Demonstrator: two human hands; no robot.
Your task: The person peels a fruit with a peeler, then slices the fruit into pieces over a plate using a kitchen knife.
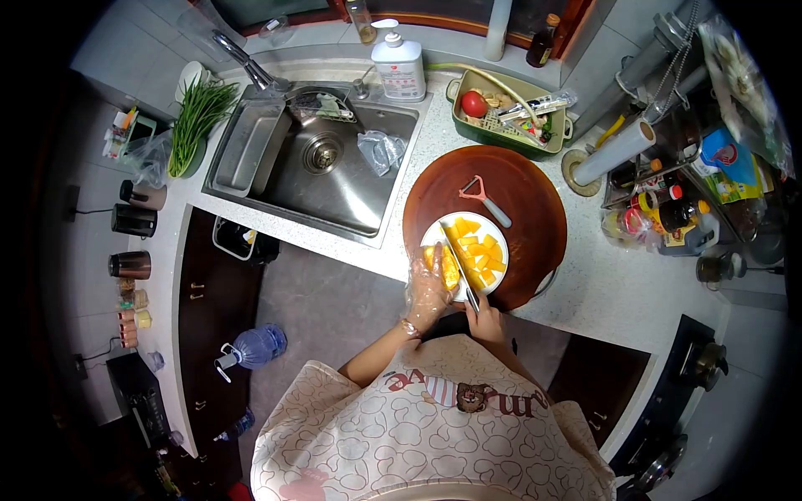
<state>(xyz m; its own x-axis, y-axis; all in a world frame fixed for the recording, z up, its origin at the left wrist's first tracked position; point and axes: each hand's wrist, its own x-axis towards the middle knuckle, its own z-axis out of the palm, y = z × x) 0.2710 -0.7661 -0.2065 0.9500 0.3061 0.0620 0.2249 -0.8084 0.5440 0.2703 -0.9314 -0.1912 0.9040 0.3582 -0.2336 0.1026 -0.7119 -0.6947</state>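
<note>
My left hand point(429, 299), in a clear plastic glove, holds a piece of yellow fruit point(450, 269) at the left side of a white plate point(496, 282). Bare, my right hand point(485, 321) grips the handle of a knife point(461, 264) at the plate's near edge. The blade lies slantwise across the plate, beside the held fruit. Cut yellow chunks point(479, 248) are on the plate, right of the blade. Under the plate is a round brown board point(535, 200). A peeler point(486, 201) with a grey handle lies on the board beyond the plate.
A sink point(334, 179) with a crumpled plastic bag point(381, 152) is at the left. Behind the board stands a green basket point(510, 140) holding a tomato point(474, 103). A soap bottle point(398, 68) is by the sink. Bottles point(681, 215) and a plastic-wrap roll point(616, 154) stand right.
</note>
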